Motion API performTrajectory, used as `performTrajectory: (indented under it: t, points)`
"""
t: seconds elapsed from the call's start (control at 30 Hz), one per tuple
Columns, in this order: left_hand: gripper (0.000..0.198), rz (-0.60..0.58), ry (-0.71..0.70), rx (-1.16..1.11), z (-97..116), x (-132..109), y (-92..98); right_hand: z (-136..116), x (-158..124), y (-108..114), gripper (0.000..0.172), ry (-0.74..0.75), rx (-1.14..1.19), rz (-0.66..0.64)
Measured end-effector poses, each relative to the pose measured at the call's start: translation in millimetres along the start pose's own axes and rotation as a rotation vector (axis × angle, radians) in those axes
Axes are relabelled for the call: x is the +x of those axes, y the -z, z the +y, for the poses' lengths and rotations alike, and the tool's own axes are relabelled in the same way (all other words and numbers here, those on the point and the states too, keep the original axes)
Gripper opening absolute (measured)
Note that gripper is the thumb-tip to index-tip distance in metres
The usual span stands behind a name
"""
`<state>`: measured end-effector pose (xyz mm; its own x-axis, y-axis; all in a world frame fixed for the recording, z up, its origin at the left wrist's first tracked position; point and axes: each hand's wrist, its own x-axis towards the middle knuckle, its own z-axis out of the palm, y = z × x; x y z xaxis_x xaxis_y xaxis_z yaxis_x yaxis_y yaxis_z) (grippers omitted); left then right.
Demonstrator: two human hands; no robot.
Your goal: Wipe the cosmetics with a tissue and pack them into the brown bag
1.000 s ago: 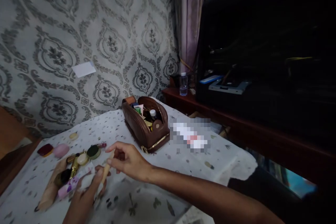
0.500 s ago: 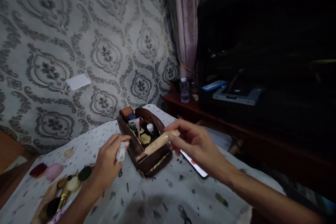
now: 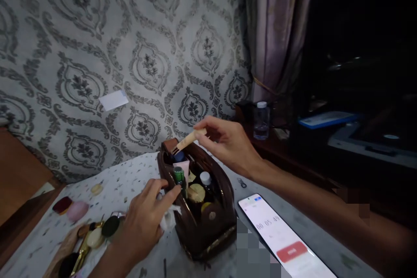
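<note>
My right hand (image 3: 230,145) pinches a slim beige cosmetic tube (image 3: 186,140) by one end. Its dark end points down to the left, over the far end of an open brown toiletry bag (image 3: 205,236). My left hand (image 3: 141,219) lies against the bag's left side with its fingertips at the rim, and a crumpled white tissue (image 3: 169,217) is tucked under its fingers. Inside the bag stand a green-capped bottle (image 3: 179,175), a pink tube (image 3: 183,168), a white-capped bottle (image 3: 205,178) and a round gold-coloured lid (image 3: 196,192).
A phone (image 3: 283,234) showing a timer lies right of the bag. Cosmetics, including a pink sponge (image 3: 77,210) and a dark round compact (image 3: 110,226), lie on the left of the patterned cloth. A clear bottle (image 3: 261,121) stands on the dark shelf behind.
My right hand has carried the beige tube from the bag's near edge to above its far end. My left hand has come against the bag's side. The view has turned left and closer.
</note>
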<state>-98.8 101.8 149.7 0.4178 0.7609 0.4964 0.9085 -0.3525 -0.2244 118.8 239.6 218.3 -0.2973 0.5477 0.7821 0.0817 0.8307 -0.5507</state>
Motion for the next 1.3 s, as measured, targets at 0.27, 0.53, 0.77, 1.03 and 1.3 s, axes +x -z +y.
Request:
performTrajectory:
  t: [0.27, 0.53, 0.77, 1.03, 1.3]
  points:
    - [0.067, 0.113, -0.006, -0.063, -3, -3, -9.4, 23, 43, -43, 0.011, 0.060, -0.198, -0.300]
    - [0.063, 0.164, 0.015, -0.080, -2, -4, -15.0, 35, 48, -75, 0.017, -0.020, -0.359, -0.552]
    - [0.059, 0.159, 0.020, -0.085, -1, -4, -15.6, 41, 37, -97, 0.024, -0.031, -0.572, -0.647]
    - [0.057, 0.174, 0.003, -0.100, -2, -4, -16.9, 44, 35, -102, 0.023, -0.074, -0.582, -0.728]
    - [0.066, 0.169, 0.020, -0.119, 0, -3, -16.3, 50, 39, -105, 0.023, -0.155, -0.412, -0.777]
